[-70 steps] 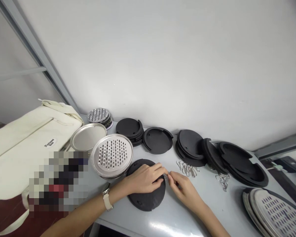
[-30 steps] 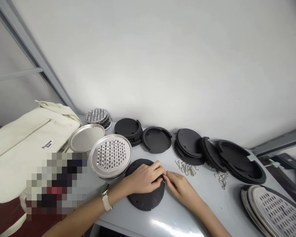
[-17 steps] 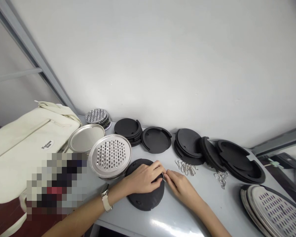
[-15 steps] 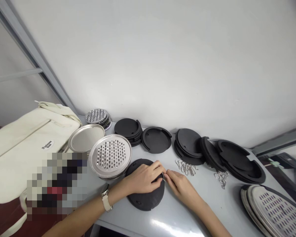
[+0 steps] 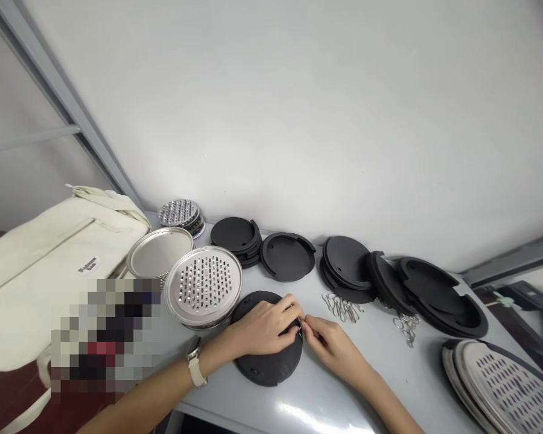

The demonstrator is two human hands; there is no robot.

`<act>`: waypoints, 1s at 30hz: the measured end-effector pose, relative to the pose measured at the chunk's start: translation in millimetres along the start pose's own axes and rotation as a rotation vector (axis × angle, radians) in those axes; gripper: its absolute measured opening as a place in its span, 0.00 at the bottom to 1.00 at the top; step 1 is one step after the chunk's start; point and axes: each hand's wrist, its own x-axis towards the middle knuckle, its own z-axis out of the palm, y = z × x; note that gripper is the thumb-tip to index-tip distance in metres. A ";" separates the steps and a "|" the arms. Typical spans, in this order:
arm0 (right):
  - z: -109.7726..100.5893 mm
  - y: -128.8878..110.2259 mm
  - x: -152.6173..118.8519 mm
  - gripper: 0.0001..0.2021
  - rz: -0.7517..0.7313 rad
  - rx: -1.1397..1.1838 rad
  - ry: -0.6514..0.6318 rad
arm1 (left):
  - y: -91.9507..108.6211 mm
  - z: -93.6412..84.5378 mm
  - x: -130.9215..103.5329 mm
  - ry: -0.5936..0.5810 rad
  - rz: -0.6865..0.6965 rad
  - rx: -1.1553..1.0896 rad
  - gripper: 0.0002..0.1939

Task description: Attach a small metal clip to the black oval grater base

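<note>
A round black plastic disc lies on the grey table in front of me. My left hand, with a watch on its wrist, rests over the disc and grips its right edge between thumb and fingers. Pinched at that same edge, my right hand holds a small metal ring, most of it hidden by the fingertips. Behind my right hand lies a pile of metal clips, with more rings and clips farther right.
Stacks of black discs stand along the wall, with larger ones at the right. Metal grater plates and plain metal discs sit at the left beside a cream bag. Oval grater plates lie at the lower right.
My right fingertips have shifted slightly at the disc's edge, and the ring has turned a little. My left hand stays in place. The whole view has moved very slightly.
</note>
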 end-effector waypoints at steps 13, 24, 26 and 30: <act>0.4 0.7 0.4 0.14 -0.020 -0.074 0.012 | 0.0 2.4 0.0 0.005 -0.026 0.050 0.07; 0.3 -1.1 0.1 0.15 -0.016 -0.028 0.029 | 0.1 1.8 0.1 -0.021 -0.019 0.063 0.08; 0.6 -0.9 0.2 0.15 -0.012 -0.020 0.035 | -0.1 2.0 0.1 -0.018 -0.019 0.064 0.08; 0.3 -0.9 0.2 0.15 -0.008 -0.012 0.036 | -0.2 1.8 0.0 -0.007 -0.013 0.055 0.08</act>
